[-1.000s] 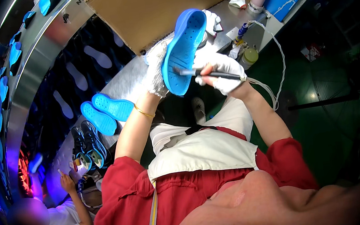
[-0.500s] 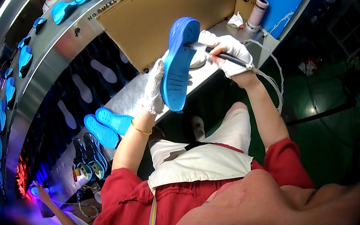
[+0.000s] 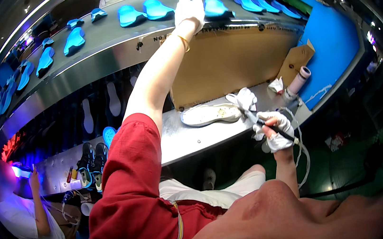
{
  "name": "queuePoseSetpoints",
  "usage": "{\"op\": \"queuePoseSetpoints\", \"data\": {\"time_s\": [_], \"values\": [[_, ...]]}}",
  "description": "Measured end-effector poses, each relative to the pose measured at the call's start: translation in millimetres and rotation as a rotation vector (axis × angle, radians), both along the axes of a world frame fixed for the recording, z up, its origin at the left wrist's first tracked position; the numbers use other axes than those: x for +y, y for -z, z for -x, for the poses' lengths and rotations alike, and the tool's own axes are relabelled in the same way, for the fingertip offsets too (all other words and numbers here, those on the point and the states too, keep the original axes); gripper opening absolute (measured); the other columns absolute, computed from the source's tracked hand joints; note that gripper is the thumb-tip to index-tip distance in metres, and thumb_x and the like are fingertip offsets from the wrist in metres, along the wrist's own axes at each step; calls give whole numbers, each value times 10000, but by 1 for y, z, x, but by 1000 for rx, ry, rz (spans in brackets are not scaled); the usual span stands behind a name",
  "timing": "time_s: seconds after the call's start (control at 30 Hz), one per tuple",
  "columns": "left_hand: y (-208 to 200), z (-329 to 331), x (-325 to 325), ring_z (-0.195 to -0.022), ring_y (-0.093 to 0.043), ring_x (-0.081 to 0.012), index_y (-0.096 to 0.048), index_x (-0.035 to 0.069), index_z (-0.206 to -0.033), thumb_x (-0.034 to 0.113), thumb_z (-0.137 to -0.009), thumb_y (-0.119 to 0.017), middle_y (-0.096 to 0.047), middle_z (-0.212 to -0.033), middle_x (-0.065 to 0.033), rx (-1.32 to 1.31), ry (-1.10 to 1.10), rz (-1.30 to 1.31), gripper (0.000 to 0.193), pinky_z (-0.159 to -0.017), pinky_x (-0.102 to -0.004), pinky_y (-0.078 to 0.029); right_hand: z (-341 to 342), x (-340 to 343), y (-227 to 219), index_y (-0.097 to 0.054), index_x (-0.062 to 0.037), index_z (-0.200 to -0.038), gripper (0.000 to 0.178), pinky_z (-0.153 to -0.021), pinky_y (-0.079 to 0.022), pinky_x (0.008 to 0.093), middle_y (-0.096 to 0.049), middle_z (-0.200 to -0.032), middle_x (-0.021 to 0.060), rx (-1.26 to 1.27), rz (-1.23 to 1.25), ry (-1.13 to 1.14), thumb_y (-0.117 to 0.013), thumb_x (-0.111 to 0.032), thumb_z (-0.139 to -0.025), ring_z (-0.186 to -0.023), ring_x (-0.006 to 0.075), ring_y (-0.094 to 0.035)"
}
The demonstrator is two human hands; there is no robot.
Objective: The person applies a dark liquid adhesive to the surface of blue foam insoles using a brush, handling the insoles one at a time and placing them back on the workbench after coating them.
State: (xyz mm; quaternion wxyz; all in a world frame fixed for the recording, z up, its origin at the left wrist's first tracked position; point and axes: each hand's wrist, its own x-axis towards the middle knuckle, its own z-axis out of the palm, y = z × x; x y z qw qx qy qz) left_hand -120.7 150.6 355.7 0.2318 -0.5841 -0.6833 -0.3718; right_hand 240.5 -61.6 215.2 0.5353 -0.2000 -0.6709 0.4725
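Observation:
My left hand [image 3: 189,12], in a white glove, reaches up to the dark belt [image 3: 109,31]. It is beside a blue shoe sole [image 3: 217,7] on its right, and another blue sole [image 3: 157,9] lies just to its left. Its fingers are bunched, and whether they grip a sole is hidden. Over the metal bench, my gloved right hand [image 3: 276,130] is closed around a corded, pen-like tool [image 3: 268,123] with a black handle. The tool's tip points toward a crumpled white cloth [image 3: 245,98] beside a pale, shoe-shaped piece [image 3: 212,114].
More blue soles [image 3: 254,4] lie along the belt both ways. Below it stands a cardboard sheet [image 3: 237,61]. A pink bottle [image 3: 299,80] stands at the bench's right end. Dark shoes [image 3: 92,162] sit at left, near a co-worker [image 3: 26,211]. A white cable [image 3: 306,163] hangs from the tool.
My left hand has left the bench and moved up to the belt; the blue sole it held is no longer above the bench. My right hand has lowered, still holding the tool. The view has turned.

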Motion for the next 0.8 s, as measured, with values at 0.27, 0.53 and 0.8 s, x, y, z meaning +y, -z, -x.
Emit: {"op": "queuePoseSetpoints", "data": {"time_s": [0.27,0.53,0.8], "values": [[-29,88,-82,-1046,-582,-281,-617,160,-1144,358,-791,-587,-641,-1092,-76,247,-239,733,406,-936,-433,-401,16,-12,23,-554,-39,-942,229,-721,-507,265,-619,-1040,136,-52,116,-29,-610,114,-781,-816,172,-635],[-14,76,-165,-1027,-566,-315,-617,52,-1124,374,-863,-586,-627,-1114,-132,307,122,-326,416,-931,-358,-431,23,-37,31,-570,-12,-931,181,-642,-452,190,-637,-904,67,-109,291,14,-624,91,-793,-714,69,-566],[20,48,-246,-824,-604,-219,-507,15,-998,307,-935,-513,-619,-915,-202,-967,1531,-551,299,-774,-355,-523,24,-24,62,-556,-38,-955,182,-673,-545,235,-624,-927,61,44,430,93,-638,56,-823,-778,109,-605]]}}
